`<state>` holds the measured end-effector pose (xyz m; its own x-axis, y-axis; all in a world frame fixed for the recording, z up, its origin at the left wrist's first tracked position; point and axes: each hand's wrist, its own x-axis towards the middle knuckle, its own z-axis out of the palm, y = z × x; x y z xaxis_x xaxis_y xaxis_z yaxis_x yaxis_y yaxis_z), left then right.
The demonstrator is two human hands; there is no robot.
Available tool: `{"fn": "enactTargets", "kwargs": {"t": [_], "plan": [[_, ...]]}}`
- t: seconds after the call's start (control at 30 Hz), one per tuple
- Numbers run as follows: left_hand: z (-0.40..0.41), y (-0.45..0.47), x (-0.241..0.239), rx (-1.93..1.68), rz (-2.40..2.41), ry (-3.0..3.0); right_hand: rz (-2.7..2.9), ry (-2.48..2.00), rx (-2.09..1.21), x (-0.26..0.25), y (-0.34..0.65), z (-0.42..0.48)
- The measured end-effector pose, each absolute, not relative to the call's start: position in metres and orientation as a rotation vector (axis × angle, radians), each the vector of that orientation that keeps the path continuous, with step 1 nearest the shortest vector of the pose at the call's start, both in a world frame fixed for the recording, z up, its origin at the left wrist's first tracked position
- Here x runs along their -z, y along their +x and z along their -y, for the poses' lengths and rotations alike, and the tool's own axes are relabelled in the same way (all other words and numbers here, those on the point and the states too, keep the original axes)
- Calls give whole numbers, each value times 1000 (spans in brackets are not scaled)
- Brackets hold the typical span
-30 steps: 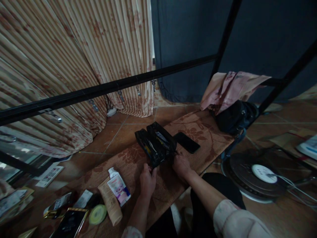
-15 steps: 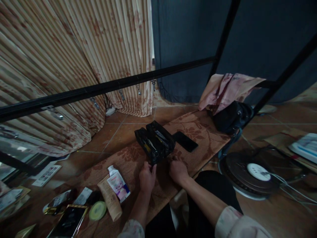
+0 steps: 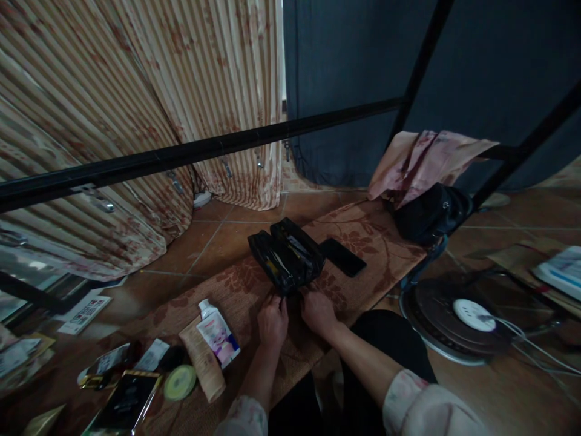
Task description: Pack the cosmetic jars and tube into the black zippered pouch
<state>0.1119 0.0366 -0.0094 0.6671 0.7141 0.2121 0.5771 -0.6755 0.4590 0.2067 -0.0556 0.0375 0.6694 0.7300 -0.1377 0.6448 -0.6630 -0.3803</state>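
A black zip pouch (image 3: 295, 251) stands on the patterned runner with its two compartments gaping and some small things inside, too dark to name. My left hand (image 3: 272, 321) is closed, thumb and fingers pinching the pouch's near end. Close beside it, my right hand (image 3: 318, 312) is curled with its fingertips against the same near end; what exactly they grip there is partly hidden. Just right of the pouch lies a black phone (image 3: 344, 257). Left of my left hand, a white tube (image 3: 218, 336) with a child's picture leans on a beige tube (image 3: 203, 362).
A round green-lidded tub (image 3: 180, 383), a gold-edged black box (image 3: 124, 399) and small packets lie at the left. At the far right end sits a black bag (image 3: 431, 212) under a pink cloth (image 3: 431, 160). A black metal rail (image 3: 218, 145) crosses behind; a power socket (image 3: 474, 315) is at right.
My right hand has moved left along the pouch's near end, closer to my left hand. The left hand keeps its pinch there. The view has shifted slightly.
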Motion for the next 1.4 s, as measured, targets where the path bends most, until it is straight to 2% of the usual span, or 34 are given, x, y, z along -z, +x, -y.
{"fn": "enactTargets", "kwargs": {"t": [0.73,1.03,1.4], "plan": [[-39,108,13,-532,-928,2511,1068,-2695,-462,-43,202,68],[-36,112,5,-606,-1067,2372,1147,-2691,-459,-43,193,68],[-47,128,4,-456,-1182,2391,1178,-2686,-418,-38,192,60]]}}
